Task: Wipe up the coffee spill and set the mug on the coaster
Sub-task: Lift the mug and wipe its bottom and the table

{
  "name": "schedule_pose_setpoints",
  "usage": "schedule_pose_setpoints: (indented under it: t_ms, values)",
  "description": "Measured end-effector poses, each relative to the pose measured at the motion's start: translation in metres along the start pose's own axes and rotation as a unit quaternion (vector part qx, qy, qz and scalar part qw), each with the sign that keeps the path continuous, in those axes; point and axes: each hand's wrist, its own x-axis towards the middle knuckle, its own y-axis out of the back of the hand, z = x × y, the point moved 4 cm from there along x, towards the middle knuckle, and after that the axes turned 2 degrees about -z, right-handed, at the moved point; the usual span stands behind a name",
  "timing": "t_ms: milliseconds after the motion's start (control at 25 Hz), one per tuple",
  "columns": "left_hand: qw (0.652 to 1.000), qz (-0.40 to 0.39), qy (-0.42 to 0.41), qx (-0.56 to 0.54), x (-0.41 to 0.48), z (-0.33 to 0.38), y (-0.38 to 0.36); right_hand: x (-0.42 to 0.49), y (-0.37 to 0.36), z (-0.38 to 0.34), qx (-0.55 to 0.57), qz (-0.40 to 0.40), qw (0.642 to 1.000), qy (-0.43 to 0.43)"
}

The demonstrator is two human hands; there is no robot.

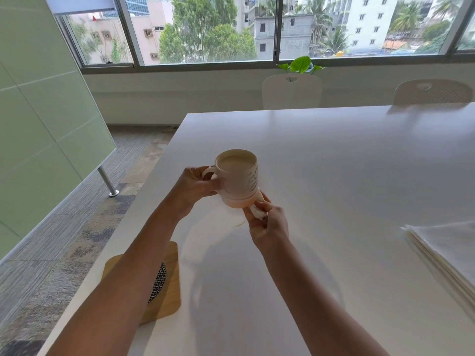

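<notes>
Coaster (168,291), wooden with a woven disc, lies half hidden under the left forearm at the table's (334,176) near-left edge. Mug (237,178) holds pale milky coffee and is lifted above a faint coffee ring (240,223). Left hand (198,187) fingers are closed around its handle; right hand (267,226) pinches a wadded tissue (258,210) against the mug's base. Napkin stack (447,253) is cut off at right

An office meeting room: long white table (334,176), white chairs (291,92), frosted glass partition (38,124), wide city-view windows (205,29).
</notes>
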Motion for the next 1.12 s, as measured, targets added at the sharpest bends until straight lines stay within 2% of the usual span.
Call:
schedule_pose_setpoints:
  t_ms: [640, 880, 1120]
  values:
    - [0.999, 0.033, 0.010, -0.008, -0.007, -0.002, 0.003, -0.022, 0.007, 0.016, 0.030, 0.013, 0.999, 0.005]
    - [0.999, 0.048, 0.007, -0.017, -0.007, -0.002, 0.007, -0.025, 0.002, 0.024, 0.025, -0.019, 0.999, -0.024]
    - [1.000, 0.028, 0.000, -0.001, -0.007, 0.002, 0.004, -0.026, -0.004, 0.033, 0.007, -0.039, 0.998, -0.047]
